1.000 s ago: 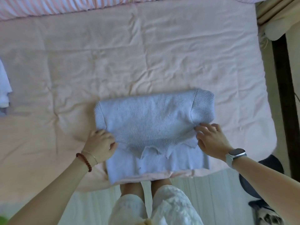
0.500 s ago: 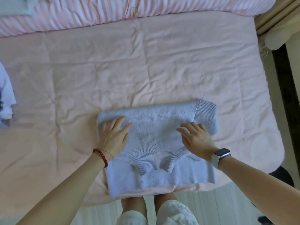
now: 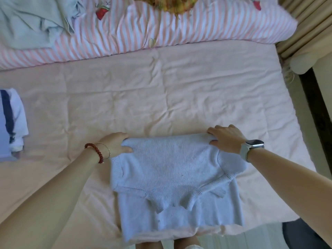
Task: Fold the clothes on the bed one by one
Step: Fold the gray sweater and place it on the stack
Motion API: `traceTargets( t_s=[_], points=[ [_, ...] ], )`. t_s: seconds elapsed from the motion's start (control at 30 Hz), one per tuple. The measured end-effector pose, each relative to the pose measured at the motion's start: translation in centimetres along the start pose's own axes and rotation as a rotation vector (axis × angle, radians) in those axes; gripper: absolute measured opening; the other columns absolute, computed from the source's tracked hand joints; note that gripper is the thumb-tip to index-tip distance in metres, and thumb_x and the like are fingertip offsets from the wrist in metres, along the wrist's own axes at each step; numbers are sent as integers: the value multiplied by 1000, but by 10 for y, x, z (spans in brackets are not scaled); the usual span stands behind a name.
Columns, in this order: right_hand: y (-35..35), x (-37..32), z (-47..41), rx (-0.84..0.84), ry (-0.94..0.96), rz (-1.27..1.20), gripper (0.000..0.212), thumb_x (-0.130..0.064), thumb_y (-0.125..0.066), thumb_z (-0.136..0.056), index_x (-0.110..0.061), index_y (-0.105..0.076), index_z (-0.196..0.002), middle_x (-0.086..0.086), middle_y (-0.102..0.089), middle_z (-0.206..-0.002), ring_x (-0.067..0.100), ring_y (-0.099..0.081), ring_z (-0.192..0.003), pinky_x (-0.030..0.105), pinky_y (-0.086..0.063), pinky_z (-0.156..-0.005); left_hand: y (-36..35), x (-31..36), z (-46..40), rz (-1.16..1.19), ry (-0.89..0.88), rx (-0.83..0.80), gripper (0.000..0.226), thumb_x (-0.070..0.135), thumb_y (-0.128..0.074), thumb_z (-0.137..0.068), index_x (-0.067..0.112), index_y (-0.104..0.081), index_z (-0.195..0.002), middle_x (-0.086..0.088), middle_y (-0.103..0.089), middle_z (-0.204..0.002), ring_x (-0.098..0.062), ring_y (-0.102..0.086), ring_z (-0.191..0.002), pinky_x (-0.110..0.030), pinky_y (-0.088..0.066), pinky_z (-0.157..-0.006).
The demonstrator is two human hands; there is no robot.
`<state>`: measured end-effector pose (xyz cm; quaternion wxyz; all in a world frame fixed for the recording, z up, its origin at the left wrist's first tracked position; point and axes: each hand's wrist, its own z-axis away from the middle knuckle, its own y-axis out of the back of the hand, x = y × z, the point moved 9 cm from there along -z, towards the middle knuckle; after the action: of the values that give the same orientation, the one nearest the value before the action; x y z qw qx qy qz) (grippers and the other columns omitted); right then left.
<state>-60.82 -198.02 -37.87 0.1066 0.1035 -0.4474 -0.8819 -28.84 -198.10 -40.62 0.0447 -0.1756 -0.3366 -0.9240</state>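
Pink, wrinkled sheeting covers the bed (image 3: pixel 161 97), and at its near edge lies a pale blue knit sweater (image 3: pixel 172 169), folded once so its ribbed collar points toward the person. Left hand (image 3: pixel 116 143) grips the far left corner of the folded sweater, thumb on top of the knit and fingers curled round its edge; a red bead bracelet (image 3: pixel 95 152) and a thin bangle sit on that wrist. Right hand (image 3: pixel 225 138) grasps the far right corner in the same way, fingers bent over the fold, with a smartwatch (image 3: pixel 254 143) on the wrist. Well to the left, at the frame's edge, rests a folded white garment with a dark stripe (image 3: pixel 12 123). Along the far side runs a pink-and-white striped quilt (image 3: pixel 161 27) with strawberry prints, a pale green garment (image 3: pixel 30 20) crumpled on its left end.
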Motion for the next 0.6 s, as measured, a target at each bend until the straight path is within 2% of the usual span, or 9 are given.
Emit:
traceTargets(
  t_s=[0.1, 0.17, 0.23, 0.27, 0.33, 0.43, 0.5, 0.6],
  points=[
    [38, 8, 3, 165, -43, 5, 27, -34, -46, -94, -22, -49, -118, 2, -55, -109, 23, -57, -96, 31, -33, -81, 42, 5, 6, 54, 2, 139, 31, 31, -67, -83, 23, -40, -71, 4, -42, -81, -24, -50, -86, -30, -31, -68],
    [69, 13, 2, 300, -97, 13, 29, -33, -48, -93, -19, -51, -119, 5, -55, -110, 26, -56, -99, 33, -33, -81, 82, 14, 10, 26, -7, 336, 19, 29, -65, -84, 17, -50, -85, 0, -47, -93, -26, -51, -95, -31, -34, -72],
    [98, 17, 1, 427, -152, 11, 27, -27, -51, -92, -16, -55, -116, 9, -56, -109, 30, -55, -99, 35, -31, -80, 116, 26, 19, -56, -24, 549, 29, 24, -64, -86, 6, -57, -108, -10, -51, -109, -29, -50, -105, -36, -38, -80],
    [108, 17, 3, 484, -168, 6, 26, -24, -53, -90, -14, -57, -114, 10, -56, -107, 31, -56, -97, 36, -31, -79, 127, 33, 26, -88, -31, 644, 34, 20, -65, -85, 3, -57, -112, -14, -52, -111, -31, -51, -106, -40, -39, -81],
    [118, 15, 13, 576, -178, -12, 22, -15, -58, -85, -10, -61, -107, 14, -57, -99, 34, -57, -89, 40, -33, -76, 136, 48, 46, -137, -94, 779, 32, 12, -72, -79, -2, -61, -105, -21, -55, -102, -38, -55, -96, -45, -44, -75],
    [102, 1, 45, 621, -106, -34, 27, -2, -74, -65, -5, -65, -90, 16, -59, -82, 36, -60, -70, 41, -43, -65, 109, 56, 79, -211, -218, 808, 32, 0, -82, -59, -4, -63, -85, -22, -60, -85, -39, -61, -74, -45, -51, -61],
    [73, -14, 72, 605, -25, -4, 38, 1, -80, -48, -4, -65, -83, 15, -59, -77, 34, -60, -64, 39, -45, -57, 71, 50, 97, -253, -241, 759, 44, -3, -86, -44, 1, -64, -81, -19, -65, -92, -36, -65, -78, -39, -50, -64],
    [15, -31, 96, 449, 11, 55, 44, -1, -83, -36, -8, -65, -76, 11, -60, -76, 31, -58, -61, 37, -44, -53, -1, 34, 105, -278, -231, 553, 53, -4, -85, -28, 9, -63, -74, -14, -68, -106, -27, -69, -84, -31, -40, -69]
  ],
)
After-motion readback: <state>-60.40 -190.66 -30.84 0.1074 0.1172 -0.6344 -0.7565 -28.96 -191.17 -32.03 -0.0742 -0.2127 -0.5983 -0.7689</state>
